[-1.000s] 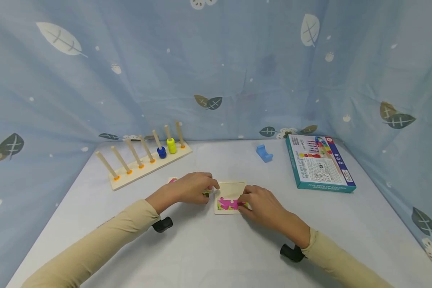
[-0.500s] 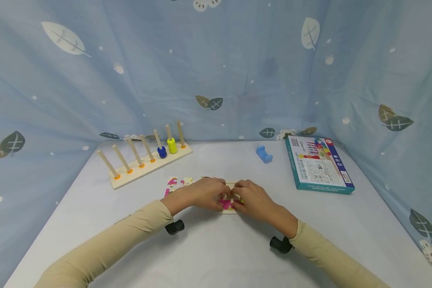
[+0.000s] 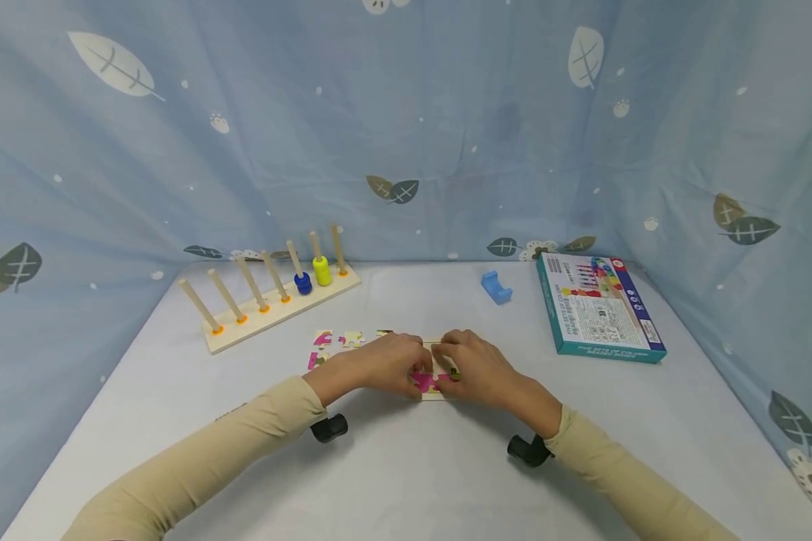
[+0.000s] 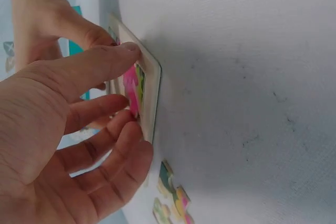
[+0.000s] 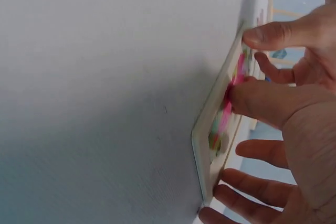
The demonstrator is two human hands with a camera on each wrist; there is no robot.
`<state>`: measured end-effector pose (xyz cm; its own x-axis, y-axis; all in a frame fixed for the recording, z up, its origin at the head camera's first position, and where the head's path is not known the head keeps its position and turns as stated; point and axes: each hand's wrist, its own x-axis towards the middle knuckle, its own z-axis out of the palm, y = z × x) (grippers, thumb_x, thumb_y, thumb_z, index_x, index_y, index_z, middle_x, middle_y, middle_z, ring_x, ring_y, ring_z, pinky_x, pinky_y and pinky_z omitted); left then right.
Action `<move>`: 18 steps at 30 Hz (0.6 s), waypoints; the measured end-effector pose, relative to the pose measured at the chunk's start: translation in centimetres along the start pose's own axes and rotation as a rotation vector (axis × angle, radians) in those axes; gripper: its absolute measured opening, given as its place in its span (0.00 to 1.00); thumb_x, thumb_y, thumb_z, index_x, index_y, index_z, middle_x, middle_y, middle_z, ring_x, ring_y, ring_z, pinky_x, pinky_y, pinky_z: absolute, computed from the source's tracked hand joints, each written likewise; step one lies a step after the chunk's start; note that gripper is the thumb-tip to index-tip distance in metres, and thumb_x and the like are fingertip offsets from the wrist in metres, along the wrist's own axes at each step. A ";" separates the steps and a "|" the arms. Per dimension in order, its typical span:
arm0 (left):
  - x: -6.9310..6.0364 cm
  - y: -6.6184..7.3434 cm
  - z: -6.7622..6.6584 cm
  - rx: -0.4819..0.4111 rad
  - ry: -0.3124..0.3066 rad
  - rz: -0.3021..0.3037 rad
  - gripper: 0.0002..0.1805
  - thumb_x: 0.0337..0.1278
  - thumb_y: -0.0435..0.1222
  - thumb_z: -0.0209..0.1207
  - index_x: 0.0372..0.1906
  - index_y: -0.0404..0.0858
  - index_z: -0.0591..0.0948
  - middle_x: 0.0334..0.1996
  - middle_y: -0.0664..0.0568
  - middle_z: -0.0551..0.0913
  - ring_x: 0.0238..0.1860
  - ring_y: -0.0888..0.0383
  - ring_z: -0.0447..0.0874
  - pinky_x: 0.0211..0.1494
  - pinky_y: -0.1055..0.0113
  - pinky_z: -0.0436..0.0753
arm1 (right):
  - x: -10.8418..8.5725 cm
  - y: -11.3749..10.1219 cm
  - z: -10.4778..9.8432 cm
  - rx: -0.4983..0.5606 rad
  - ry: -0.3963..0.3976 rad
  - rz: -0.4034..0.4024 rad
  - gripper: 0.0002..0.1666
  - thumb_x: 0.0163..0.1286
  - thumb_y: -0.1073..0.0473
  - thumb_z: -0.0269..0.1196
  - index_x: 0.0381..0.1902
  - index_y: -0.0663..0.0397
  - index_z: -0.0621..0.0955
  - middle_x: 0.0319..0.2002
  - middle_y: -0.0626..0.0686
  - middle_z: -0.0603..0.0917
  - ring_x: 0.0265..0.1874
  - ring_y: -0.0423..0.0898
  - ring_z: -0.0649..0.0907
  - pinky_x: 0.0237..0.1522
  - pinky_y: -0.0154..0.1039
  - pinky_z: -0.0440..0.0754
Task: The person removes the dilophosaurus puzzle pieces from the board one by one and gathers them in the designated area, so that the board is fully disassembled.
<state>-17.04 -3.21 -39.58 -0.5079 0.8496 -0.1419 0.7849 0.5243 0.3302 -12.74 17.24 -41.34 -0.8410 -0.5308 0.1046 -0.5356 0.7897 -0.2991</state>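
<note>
A shallow wooden puzzle tray (image 5: 202, 156) lies on the table between my hands, with pink and green jigsaw pieces (image 4: 132, 85) along its near side. My left hand (image 3: 395, 364) is at the tray's left; its thumb rests near the rim, and its bent fingertips touch or hover by the pink part. From the right, my right hand (image 3: 477, 376) presses its thumb onto the pink pieces while its other fingers spread towards the tray's far edge. Neither hand clearly pinches a piece. Loose jigsaw pieces (image 3: 352, 339) lie left of the tray, partly hidden behind the left hand.
A wooden peg board (image 3: 284, 308) with blue and yellow beads on two pegs stands at the back left. A small blue plastic piece (image 3: 497, 288) lies behind the tray, and a teal-edged flat box (image 3: 602, 308) is at the right. A patterned curtain (image 3: 406, 128) hangs behind.
My left hand has moved right from beside the tray, where it held a greenish piece, to over its left part. The loose pieces are uncovered. My right hand has shifted slightly left.
</note>
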 end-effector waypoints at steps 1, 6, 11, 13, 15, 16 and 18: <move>0.0 0.0 0.0 -0.007 -0.006 -0.007 0.17 0.46 0.43 0.76 0.43 0.44 0.87 0.34 0.60 0.79 0.35 0.65 0.73 0.37 0.71 0.74 | 0.0 0.0 0.0 0.001 -0.004 0.002 0.34 0.58 0.48 0.74 0.60 0.60 0.82 0.54 0.55 0.80 0.50 0.52 0.78 0.49 0.48 0.81; 0.0 0.1 -0.1 -0.042 -0.026 -0.027 0.16 0.46 0.42 0.77 0.41 0.45 0.86 0.34 0.61 0.77 0.37 0.64 0.72 0.38 0.71 0.74 | 0.3 0.1 -0.2 -0.020 -0.034 0.018 0.39 0.58 0.47 0.74 0.63 0.60 0.79 0.53 0.55 0.77 0.50 0.50 0.75 0.47 0.46 0.80; -0.1 0.1 0.0 -0.046 0.001 -0.021 0.16 0.47 0.42 0.76 0.41 0.44 0.86 0.34 0.60 0.77 0.36 0.64 0.72 0.39 0.70 0.74 | 0.5 0.1 -0.4 -0.027 -0.068 0.041 0.40 0.57 0.46 0.74 0.64 0.60 0.78 0.53 0.54 0.76 0.51 0.50 0.74 0.48 0.46 0.79; -0.1 0.0 0.1 -0.045 0.022 -0.006 0.15 0.47 0.41 0.76 0.41 0.44 0.86 0.34 0.59 0.77 0.36 0.64 0.73 0.39 0.70 0.74 | 0.5 0.1 -0.4 -0.023 -0.075 0.052 0.39 0.57 0.45 0.74 0.63 0.59 0.79 0.53 0.54 0.76 0.51 0.50 0.73 0.49 0.46 0.79; -0.2 -0.1 0.3 -0.043 0.039 0.007 0.14 0.48 0.41 0.75 0.40 0.45 0.85 0.34 0.59 0.77 0.35 0.65 0.73 0.38 0.70 0.74 | 0.5 0.1 -0.4 -0.016 -0.080 0.058 0.37 0.57 0.46 0.74 0.61 0.58 0.81 0.53 0.54 0.76 0.51 0.50 0.73 0.49 0.46 0.79; -0.2 -0.2 0.4 -0.041 0.046 0.012 0.14 0.49 0.41 0.75 0.40 0.45 0.85 0.34 0.59 0.76 0.35 0.65 0.73 0.38 0.71 0.74 | 0.5 0.1 -0.4 -0.012 -0.080 0.060 0.36 0.57 0.46 0.74 0.60 0.58 0.81 0.53 0.53 0.76 0.51 0.50 0.73 0.49 0.45 0.79; -0.3 -0.3 0.6 -0.039 0.056 0.019 0.14 0.49 0.42 0.75 0.40 0.46 0.85 0.34 0.59 0.76 0.34 0.65 0.73 0.38 0.71 0.74 | 0.5 0.1 -0.4 -0.007 -0.083 0.058 0.35 0.57 0.45 0.73 0.59 0.57 0.82 0.52 0.53 0.76 0.51 0.50 0.73 0.49 0.45 0.78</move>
<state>-16.92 -3.61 -40.19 -0.5126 0.8546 -0.0833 0.7808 0.5043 0.3689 -13.25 17.18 -40.94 -0.8618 -0.5071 0.0082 -0.4866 0.8221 -0.2956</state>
